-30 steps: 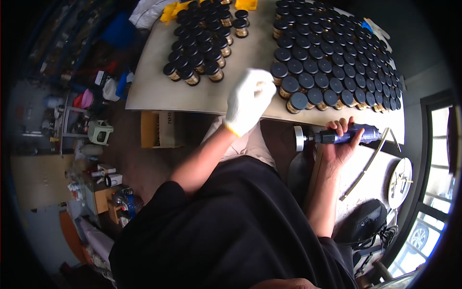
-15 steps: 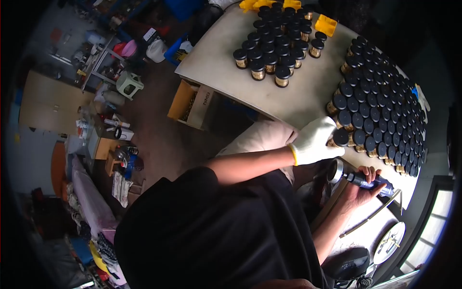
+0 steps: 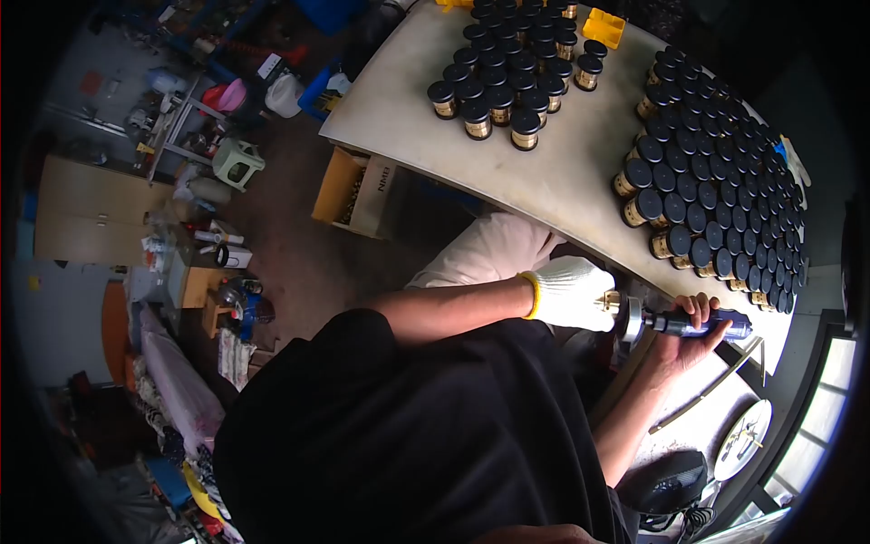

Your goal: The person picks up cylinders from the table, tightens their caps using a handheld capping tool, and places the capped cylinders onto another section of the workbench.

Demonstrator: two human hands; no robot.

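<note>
My left hand [image 3: 573,292], in a white knit glove with a yellow cuff, is closed around a gold jar [image 3: 613,302] with a black lid. Most of the jar is hidden by the glove. The lid end faces the round metal cup [image 3: 632,319] of a blue-and-black handheld power driver [image 3: 675,324] and seems to touch it. My bare right hand [image 3: 691,334] wraps its fingers round the driver's body. Rows of gold jars with black lids [image 3: 671,240] stand upright on the table just beyond both hands.
Another group of lidded jars [image 3: 524,129] stands on the far part of the pale table [image 3: 571,163]. A yellow tray [image 3: 604,29] lies behind it. Below the table edge is an open cardboard box [image 3: 362,195]. A white dish [image 3: 743,440] sits at lower right.
My left hand has taken a jar from the near edge of the rows and drawn it back to the driver's cup. My right hand still grips the driver, barely moved.
</note>
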